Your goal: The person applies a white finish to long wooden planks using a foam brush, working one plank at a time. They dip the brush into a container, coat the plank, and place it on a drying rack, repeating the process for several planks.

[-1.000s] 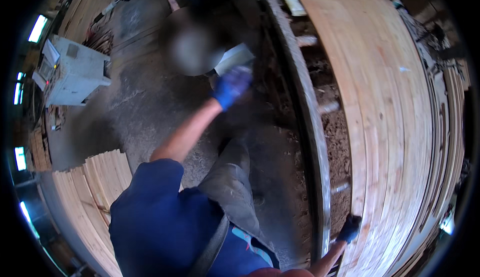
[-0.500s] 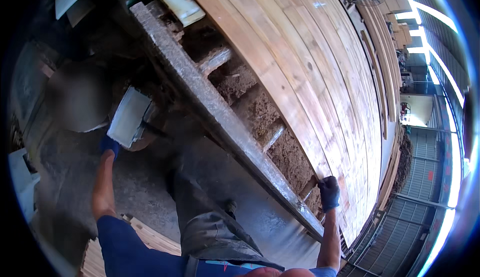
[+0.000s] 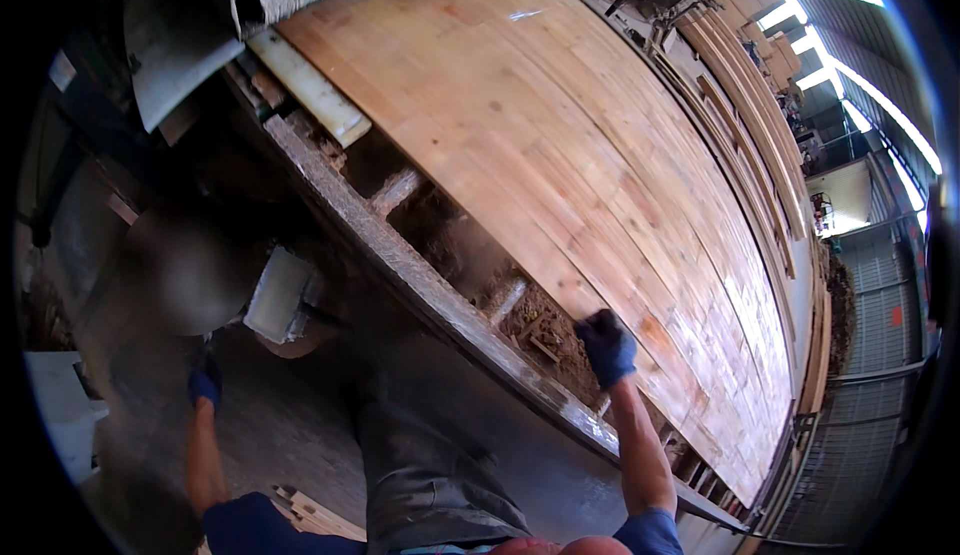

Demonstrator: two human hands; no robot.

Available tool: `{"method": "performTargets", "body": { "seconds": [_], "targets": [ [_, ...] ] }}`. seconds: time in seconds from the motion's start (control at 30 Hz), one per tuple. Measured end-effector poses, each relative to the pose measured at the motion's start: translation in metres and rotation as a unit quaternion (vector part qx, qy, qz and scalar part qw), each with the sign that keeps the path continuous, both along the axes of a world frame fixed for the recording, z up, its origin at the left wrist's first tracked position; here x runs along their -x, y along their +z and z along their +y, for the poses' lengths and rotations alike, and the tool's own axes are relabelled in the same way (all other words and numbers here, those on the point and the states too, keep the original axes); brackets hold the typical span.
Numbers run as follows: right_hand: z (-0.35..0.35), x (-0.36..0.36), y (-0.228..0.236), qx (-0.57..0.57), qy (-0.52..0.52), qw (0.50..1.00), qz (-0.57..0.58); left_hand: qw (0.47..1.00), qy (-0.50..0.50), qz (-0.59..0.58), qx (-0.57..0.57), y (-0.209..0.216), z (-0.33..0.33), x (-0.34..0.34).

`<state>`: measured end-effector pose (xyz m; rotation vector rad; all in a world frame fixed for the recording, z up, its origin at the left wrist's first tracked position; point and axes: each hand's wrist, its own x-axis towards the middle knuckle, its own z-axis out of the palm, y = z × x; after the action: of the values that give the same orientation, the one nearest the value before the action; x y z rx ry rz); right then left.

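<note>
My right hand [image 3: 607, 348], in a dark blue glove, is at the near edge of a broad panel of joined wooden boards [image 3: 560, 185]. Its fingers are curled, and whatever they may hold is hidden. Low on the left, my left hand [image 3: 206, 383], also gloved in blue, hangs over the dark floor. Shadow hides its fingers. Just beyond it and to the right is a white rectangular tub [image 3: 279, 296], apart from the hand.
A rough metal beam [image 3: 400, 265] runs along the panel's near side, with brown debris [image 3: 550, 340] in the gap. A pale plank [image 3: 312, 90] lies at the far left end. Long timber strips [image 3: 745, 120] lie beyond the panel. Wooden pieces [image 3: 315, 515] sit by my left arm.
My left hand has come away from the white tub and dropped lower. My right hand has moved left along the panel edge. The whole view has shifted.
</note>
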<state>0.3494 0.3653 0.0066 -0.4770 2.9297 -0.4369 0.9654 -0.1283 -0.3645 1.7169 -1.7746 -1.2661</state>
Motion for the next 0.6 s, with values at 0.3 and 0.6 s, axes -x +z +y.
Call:
{"method": "performTargets", "body": {
  "seconds": [0.3, 0.6],
  "targets": [
    [0.022, -0.083, 0.029, 0.293, 0.266, 0.918, -0.023, 0.948, -0.190, 0.228, -0.117, 0.271, 0.220, 0.213],
    [0.355, -0.218, 0.076, 0.476, -0.021, 0.878, -0.035, 0.624, -0.715, 0.292, -0.121, 0.417, 0.673, 0.391]
  ]
}}
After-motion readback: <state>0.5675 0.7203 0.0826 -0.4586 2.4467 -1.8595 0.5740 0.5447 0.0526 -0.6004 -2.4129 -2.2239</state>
